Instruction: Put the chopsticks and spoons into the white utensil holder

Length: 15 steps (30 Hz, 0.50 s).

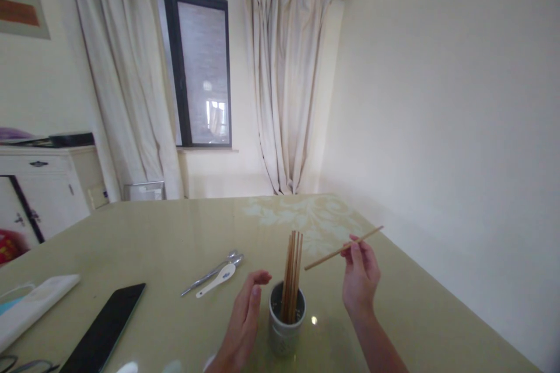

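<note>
My right hand (360, 277) pinches a single wooden chopstick (343, 248), which slants up to the right above the table. Just left of that hand stands a grey cylindrical holder (285, 331) with several wooden chopsticks (292, 275) upright in it. My left hand (242, 323) hovers beside the holder's left side, fingers stretched out and slightly curved, holding nothing. I cannot tell whether it touches the holder.
Two metal spoons (214, 271) and a white ceramic spoon (217, 280) lie left of the holder on the pale green table (153, 233). A black phone (105, 326) and a folded white cloth (35, 306) lie further left. A white cabinet (44, 186) stands at the left wall.
</note>
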{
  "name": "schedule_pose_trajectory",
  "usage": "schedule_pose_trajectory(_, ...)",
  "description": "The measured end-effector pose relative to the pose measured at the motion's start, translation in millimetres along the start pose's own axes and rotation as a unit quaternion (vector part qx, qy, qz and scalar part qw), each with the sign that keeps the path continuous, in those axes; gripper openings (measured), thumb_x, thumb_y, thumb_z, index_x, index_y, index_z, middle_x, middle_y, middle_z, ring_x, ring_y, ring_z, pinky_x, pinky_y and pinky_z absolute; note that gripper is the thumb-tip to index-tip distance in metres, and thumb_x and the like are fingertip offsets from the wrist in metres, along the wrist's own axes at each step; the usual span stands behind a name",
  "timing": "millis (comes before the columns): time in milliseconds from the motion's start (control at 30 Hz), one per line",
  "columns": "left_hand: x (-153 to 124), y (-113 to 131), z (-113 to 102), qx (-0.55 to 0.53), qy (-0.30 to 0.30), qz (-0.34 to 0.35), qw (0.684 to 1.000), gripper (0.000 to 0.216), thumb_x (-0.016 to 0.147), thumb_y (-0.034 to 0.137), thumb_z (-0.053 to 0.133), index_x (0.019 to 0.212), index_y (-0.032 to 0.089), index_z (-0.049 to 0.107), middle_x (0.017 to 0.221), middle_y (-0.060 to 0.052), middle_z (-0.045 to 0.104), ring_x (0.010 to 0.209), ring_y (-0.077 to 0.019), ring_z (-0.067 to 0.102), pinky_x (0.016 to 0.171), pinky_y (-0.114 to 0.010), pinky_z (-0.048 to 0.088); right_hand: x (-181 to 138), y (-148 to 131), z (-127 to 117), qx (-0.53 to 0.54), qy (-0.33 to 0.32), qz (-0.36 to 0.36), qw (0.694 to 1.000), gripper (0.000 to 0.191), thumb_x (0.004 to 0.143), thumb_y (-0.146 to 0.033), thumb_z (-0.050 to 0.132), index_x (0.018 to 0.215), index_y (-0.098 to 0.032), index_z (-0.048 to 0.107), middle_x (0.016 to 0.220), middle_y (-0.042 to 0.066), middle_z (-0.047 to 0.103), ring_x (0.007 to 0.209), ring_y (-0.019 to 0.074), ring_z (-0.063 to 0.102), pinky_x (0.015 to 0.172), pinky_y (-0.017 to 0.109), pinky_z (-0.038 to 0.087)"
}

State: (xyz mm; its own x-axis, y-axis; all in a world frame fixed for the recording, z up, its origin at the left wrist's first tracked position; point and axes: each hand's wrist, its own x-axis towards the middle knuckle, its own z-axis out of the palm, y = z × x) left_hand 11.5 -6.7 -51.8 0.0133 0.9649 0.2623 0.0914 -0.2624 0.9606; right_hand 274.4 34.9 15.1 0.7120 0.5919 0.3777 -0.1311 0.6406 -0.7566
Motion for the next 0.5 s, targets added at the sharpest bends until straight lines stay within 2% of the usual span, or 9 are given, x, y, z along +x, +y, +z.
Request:
schedule_pose_trajectory(133, -9.5, -3.3, 7.9, -0.133, -0.122, -0.002, 0.984, 0.081, 0.095, 0.083, 0.044, 0.154, 0.027, 0.048, 0.148, -0.015, 0.064, 0.135, -0.0332, 0.062, 0.118, -0.048, 0.047, -13.2, -39.1, -9.7, -0.013, -0.047, -0.023, 0.999, 0.037, 0.088, -0.051, 0.083, 0.110, -0.021, 0.077, 0.085, 0.001, 0.070, 0.075, 0.0157, 0.061, 0.071, 0.028, 0.053)
schedule_pose_trajectory(233, -13.1, 0.5, 11.1, -0.123, -0.167, 0.004, 0.978, 0.089, 0.090, 0.079, 0.061, 0.160, 0.028, 0.040, 0.155, -0.015, 0.059, 0.143, -0.0360, 0.056, 0.122, -0.050, 0.041, -35.2, -55.9, -5.3, -0.102, -0.122, -0.020, 0.987, 0.036, 0.093, -0.052, 0.079, 0.109, -0.020, 0.078, 0.081, 0.002, 0.070, 0.073, 0.0178, 0.063, 0.071, 0.030, 0.055)
schedule_pose_trajectory(367, -13.2, 13.0, 11.1, -0.105, -0.204, 0.022, 0.973, 0.090, 0.083, 0.071, 0.077, 0.154, 0.025, 0.047, 0.149, -0.015, 0.064, 0.139, -0.0368, 0.059, 0.121, -0.048, 0.042, -56.4, -53.1, 0.5, -0.204, -0.262, 0.044, 0.942, 0.045, 0.094, -0.062, 0.072, 0.103, -0.018, 0.081, 0.076, 0.005, 0.071, 0.068, 0.0198, 0.065, 0.065, 0.029, 0.056)
schedule_pose_trajectory(400, -12.9, 15.8, 10.8, -0.107, -0.210, 0.028, 0.971, 0.088, 0.082, 0.070, 0.079, 0.151, 0.024, 0.049, 0.147, -0.015, 0.065, 0.137, -0.0362, 0.060, 0.120, -0.046, 0.044, -60.3, -49.1, -1.6, -0.227, -0.274, 0.054, 0.933, 0.050, 0.095, -0.065, 0.069, 0.101, -0.018, 0.082, 0.076, 0.005, 0.071, 0.067, 0.0203, 0.066, 0.064, 0.029, 0.056)
schedule_pose_trajectory(500, -12.0, 21.7, 10.2, -0.106, -0.213, 0.033, 0.971, 0.082, 0.084, 0.068, 0.079, 0.147, 0.024, 0.053, 0.143, -0.013, 0.068, 0.133, -0.0342, 0.062, 0.116, -0.044, 0.046, -73.1, -35.1, -20.8, -0.301, -0.256, 0.067, 0.916, 0.062, 0.095, -0.074, 0.059, 0.101, -0.018, 0.083, 0.074, 0.006, 0.071, 0.065, 0.0219, 0.067, 0.062, 0.030, 0.056)
